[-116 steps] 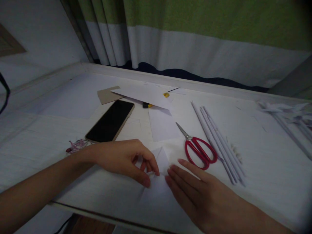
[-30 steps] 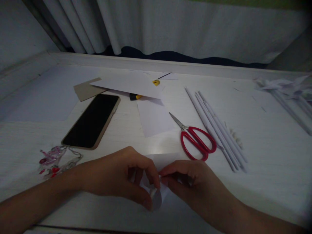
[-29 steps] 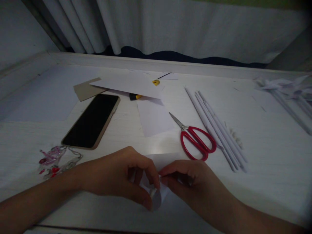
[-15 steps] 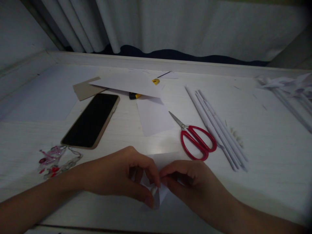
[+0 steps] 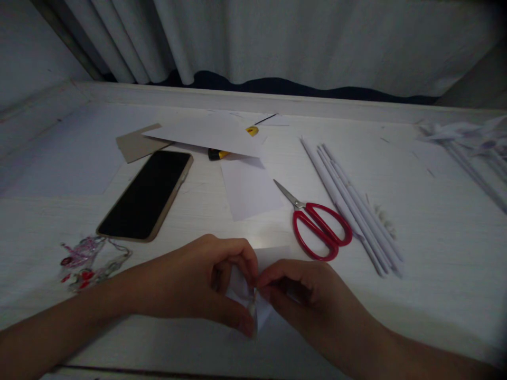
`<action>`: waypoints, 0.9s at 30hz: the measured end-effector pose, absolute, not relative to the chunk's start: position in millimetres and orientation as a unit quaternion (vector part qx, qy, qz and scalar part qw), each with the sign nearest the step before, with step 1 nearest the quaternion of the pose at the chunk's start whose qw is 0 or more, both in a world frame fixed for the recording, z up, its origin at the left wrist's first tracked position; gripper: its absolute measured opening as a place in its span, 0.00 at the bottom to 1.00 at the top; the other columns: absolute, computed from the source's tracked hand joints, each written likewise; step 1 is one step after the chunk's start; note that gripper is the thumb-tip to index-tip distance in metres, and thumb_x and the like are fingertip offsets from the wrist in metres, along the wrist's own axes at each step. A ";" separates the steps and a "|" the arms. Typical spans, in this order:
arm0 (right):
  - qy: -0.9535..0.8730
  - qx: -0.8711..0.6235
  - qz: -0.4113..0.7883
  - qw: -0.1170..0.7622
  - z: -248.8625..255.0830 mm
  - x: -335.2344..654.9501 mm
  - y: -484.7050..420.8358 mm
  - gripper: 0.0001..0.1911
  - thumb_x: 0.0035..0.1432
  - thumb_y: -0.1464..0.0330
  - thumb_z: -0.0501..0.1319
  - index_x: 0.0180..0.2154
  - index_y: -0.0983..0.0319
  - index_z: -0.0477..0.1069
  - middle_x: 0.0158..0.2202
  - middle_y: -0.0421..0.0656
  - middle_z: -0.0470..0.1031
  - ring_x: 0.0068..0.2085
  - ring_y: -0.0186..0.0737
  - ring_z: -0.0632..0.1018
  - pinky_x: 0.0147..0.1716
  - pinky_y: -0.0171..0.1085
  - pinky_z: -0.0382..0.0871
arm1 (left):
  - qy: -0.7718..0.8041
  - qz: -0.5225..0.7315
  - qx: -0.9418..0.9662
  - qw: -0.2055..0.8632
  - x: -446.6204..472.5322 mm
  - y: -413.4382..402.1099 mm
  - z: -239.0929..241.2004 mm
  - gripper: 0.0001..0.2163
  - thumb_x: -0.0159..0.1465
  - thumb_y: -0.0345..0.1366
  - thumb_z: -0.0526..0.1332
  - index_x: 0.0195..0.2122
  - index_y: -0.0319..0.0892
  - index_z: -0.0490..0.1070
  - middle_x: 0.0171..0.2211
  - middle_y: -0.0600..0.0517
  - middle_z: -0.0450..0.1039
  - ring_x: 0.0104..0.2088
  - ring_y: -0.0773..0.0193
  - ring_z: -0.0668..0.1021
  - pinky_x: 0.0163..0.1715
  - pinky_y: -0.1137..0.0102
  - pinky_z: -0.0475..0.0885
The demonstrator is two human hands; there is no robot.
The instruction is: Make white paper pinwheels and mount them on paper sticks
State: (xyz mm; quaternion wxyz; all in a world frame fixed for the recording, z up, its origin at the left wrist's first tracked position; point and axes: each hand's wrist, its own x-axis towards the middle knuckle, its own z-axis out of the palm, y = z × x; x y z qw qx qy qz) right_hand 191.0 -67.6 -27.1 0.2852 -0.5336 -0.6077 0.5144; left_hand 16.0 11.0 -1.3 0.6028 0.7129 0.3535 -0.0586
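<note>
A small white piece of paper [image 5: 264, 257] lies near the front edge of the white table [image 5: 435, 253]. My left hand [image 5: 202, 282] and my right hand [image 5: 304, 298] meet over it. Both pinch a raised fold of the paper between thumb and fingertips, knuckles almost touching. Most of the paper is hidden under the two hands; only its far corner and a lifted flap show.
Red-handled scissors [image 5: 319, 227] lie just right of the hands, beside several rolled white paper sticks [image 5: 350, 203]. A dark phone [image 5: 146, 194], a loose paper square [image 5: 250, 189], a bigger white sheet [image 5: 206, 134] and brown card [image 5: 137, 143] lie behind. A pink trinket [image 5: 83, 257] sits left.
Earlier my right hand lay flat on the paper; now it pinches the fold with the left. Over the last second the fingers drew closer and the lifted flap grew narrower.
</note>
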 end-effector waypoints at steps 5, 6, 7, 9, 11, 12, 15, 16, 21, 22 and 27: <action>-0.612 -0.535 0.512 0.278 -28.7 191.1 -67.9 0.12 0.50 0.78 0.54 0.33 0.58 0.70 0.29 0.37 0.74 0.29 0.32 0.74 0.28 0.31 0.65 | 0.364 -0.060 0.691 0.622 15.6 10.6 -2.0 0.19 0.42 0.44 0.67 0.33 0.43 0.66 0.16 0.62 0.60 0.18 0.73 0.64 0.13 0.81 0.55; -0.615 -0.535 0.508 0.279 -28.4 191.0 -67.8 0.12 0.50 0.78 0.54 0.33 0.58 0.70 0.29 0.37 0.74 0.29 0.32 0.73 0.27 0.31 0.65 | 0.366 -0.061 0.687 0.625 15.4 10.8 -2.5 0.19 0.42 0.45 0.67 0.34 0.43 0.66 0.17 0.62 0.60 0.17 0.73 0.64 0.13 0.80 0.55; -0.617 -0.536 0.503 0.282 -28.0 190.8 -67.8 0.11 0.50 0.78 0.54 0.33 0.58 0.69 0.29 0.37 0.74 0.29 0.32 0.73 0.27 0.31 0.65 | 0.368 -0.061 0.684 0.627 15.2 11.1 -2.9 0.20 0.42 0.45 0.67 0.34 0.43 0.66 0.16 0.62 0.60 0.17 0.73 0.64 0.13 0.80 0.55; -0.625 -0.541 0.481 0.292 -26.8 190.5 -68.2 0.10 0.49 0.79 0.54 0.32 0.59 0.67 0.26 0.36 0.72 0.27 0.30 0.72 0.25 0.30 0.63 | 0.372 -0.065 0.682 0.626 15.0 11.5 -3.2 0.20 0.42 0.46 0.66 0.34 0.43 0.67 0.17 0.62 0.60 0.17 0.73 0.64 0.14 0.80 0.56; -0.640 -0.542 0.455 0.301 -25.8 190.7 -69.2 0.10 0.48 0.79 0.54 0.29 0.59 0.64 0.23 0.34 0.68 0.24 0.29 0.69 0.22 0.28 0.61 | 0.376 -0.072 0.683 0.622 15.2 11.7 -2.3 0.21 0.43 0.47 0.66 0.35 0.44 0.67 0.17 0.61 0.60 0.18 0.73 0.64 0.15 0.80 0.57; -0.648 -0.540 0.442 0.303 -25.5 190.9 -69.7 0.10 0.47 0.80 0.54 0.28 0.59 0.62 0.22 0.33 0.66 0.22 0.28 0.67 0.20 0.27 0.59 | 0.377 -0.078 0.684 0.620 15.4 11.6 -1.4 0.21 0.43 0.47 0.66 0.36 0.44 0.68 0.17 0.61 0.61 0.18 0.73 0.65 0.15 0.79 0.57; -0.674 -0.533 0.415 0.299 -25.1 191.8 -71.0 0.11 0.46 0.80 0.54 0.27 0.58 0.59 0.21 0.32 0.61 0.20 0.27 0.62 0.17 0.27 0.54 | 0.381 -0.098 0.683 0.615 16.3 10.9 2.2 0.21 0.43 0.47 0.66 0.37 0.46 0.69 0.17 0.61 0.62 0.19 0.72 0.65 0.16 0.79 0.57; -0.680 -0.531 0.409 0.297 -24.8 192.1 -71.3 0.11 0.46 0.80 0.54 0.28 0.58 0.59 0.21 0.32 0.61 0.20 0.27 0.61 0.17 0.27 0.53 | 0.381 -0.103 0.682 0.616 16.4 10.7 3.3 0.20 0.43 0.47 0.66 0.37 0.47 0.70 0.17 0.61 0.61 0.19 0.72 0.65 0.16 0.79 0.57; -0.699 -0.525 0.385 0.296 -22.9 192.3 -72.4 0.11 0.46 0.81 0.54 0.28 0.58 0.59 0.22 0.33 0.63 0.20 0.27 0.62 0.19 0.29 0.55 | 0.377 -0.105 0.684 0.616 16.2 11.2 3.6 0.20 0.43 0.47 0.66 0.37 0.48 0.70 0.17 0.60 0.63 0.20 0.71 0.66 0.18 0.79 0.59; -0.700 -0.526 0.384 0.294 -22.7 192.1 -72.5 0.11 0.46 0.80 0.54 0.28 0.58 0.60 0.22 0.33 0.64 0.20 0.28 0.63 0.19 0.29 0.56 | 0.376 -0.103 0.686 0.614 16.0 11.5 3.1 0.20 0.43 0.47 0.66 0.37 0.48 0.70 0.18 0.60 0.63 0.20 0.71 0.67 0.18 0.79 0.59; -0.675 -0.545 0.400 0.296 -23.6 191.3 -72.4 0.09 0.49 0.76 0.55 0.32 0.58 0.63 0.24 0.34 0.67 0.20 0.28 0.65 0.18 0.28 0.57 | 0.378 -0.093 0.688 0.613 15.3 11.0 2.2 0.19 0.43 0.46 0.66 0.37 0.48 0.70 0.18 0.61 0.63 0.20 0.72 0.67 0.18 0.80 0.59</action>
